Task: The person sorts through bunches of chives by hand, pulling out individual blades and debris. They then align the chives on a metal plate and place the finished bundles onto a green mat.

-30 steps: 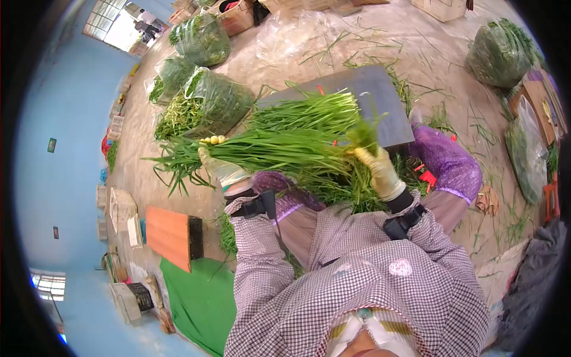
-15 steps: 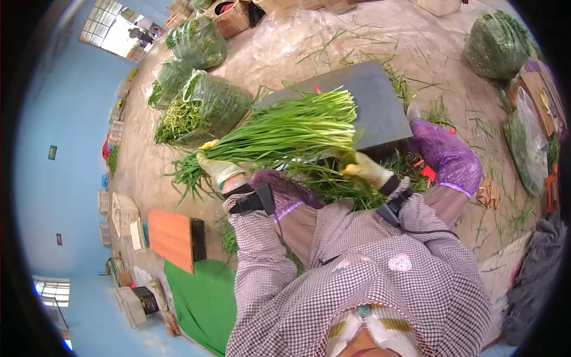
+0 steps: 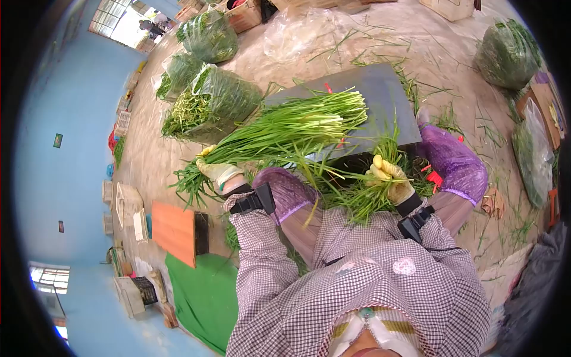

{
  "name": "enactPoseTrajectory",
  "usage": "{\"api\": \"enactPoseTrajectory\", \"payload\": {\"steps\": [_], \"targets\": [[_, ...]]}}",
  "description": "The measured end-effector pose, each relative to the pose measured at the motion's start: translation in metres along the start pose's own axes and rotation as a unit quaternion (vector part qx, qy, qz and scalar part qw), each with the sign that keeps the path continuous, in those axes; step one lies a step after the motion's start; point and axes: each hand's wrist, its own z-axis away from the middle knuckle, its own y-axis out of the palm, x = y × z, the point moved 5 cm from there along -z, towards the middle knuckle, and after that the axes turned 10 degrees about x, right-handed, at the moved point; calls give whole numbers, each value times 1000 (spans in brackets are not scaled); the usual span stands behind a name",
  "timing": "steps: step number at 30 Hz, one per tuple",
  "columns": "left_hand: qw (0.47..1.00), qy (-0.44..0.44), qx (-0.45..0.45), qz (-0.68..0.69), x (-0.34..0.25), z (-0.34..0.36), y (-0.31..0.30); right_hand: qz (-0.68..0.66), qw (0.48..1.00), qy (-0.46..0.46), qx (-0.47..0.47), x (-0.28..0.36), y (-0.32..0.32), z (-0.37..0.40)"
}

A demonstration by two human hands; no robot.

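A big bunch of garlic chives [image 3: 291, 125] lies across a dark grey board [image 3: 385, 98], its pale stem ends toward the right. My gloved left hand [image 3: 219, 172] is closed round the leafy end at the left, beyond the board. Over my lap, my gloved right hand [image 3: 394, 179] has its fingers curled round a handful of loose chive leaves [image 3: 363, 201]. Some of these leaves stick up above the hand and others hang below it. A small red item [image 3: 328, 88] shows at the bunch's far edge.
Filled plastic bags of greens [image 3: 223, 104] stand behind the bunch at left. Another full bag [image 3: 508, 53] is at far right. An orange panel [image 3: 173, 233] and a green sheet [image 3: 199, 297] lie at left. Chive scraps [image 3: 449, 119] litter the floor.
My right hand has moved right from the stem ends and now grips a handful of loose leaves. The left hand keeps its hold on the bunch. The whole view has shifted slightly.
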Motion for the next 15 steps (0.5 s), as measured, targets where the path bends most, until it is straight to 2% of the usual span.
{"api": "enactPoseTrajectory", "payload": {"steps": [2, 4, 5, 6, 8, 11, 13, 14, 15], "targets": [[1000, 2, -25, 16, -3, 19, 26, 129, 987, 64, -77, -1, 7, -9], [1000, -16, 7, 26, 4, 44, 57, 257, 936, 143, -193, -11, 33, -28], [999, -24, 25, 33, 8, 50, 67, 242, 946, 176, -123, -26, 14, -40], [995, -38, 75, 51, 17, 46, 67, 307, 929, 160, -134, -35, 9, -59], [1000, -17, 6, -17, 19, 91, 118, 202, 971, 73, -103, -44, 32, -85], [1000, 7, 16, -23, 22, 79, 106, 126, 981, 52, -137, -54, 19, -104], [999, -16, 28, 30, 16, 71, 97, 76, 993, -62, -63, -40, 41, -89], [1000, -4, 26, 11, 10, 65, 89, 49, 992, -117, -26, -31, 54, -80], [1000, 6, 24, -9, 6, 56, 77, 135, 979, -145, -48, -22, 37, -70]]}}
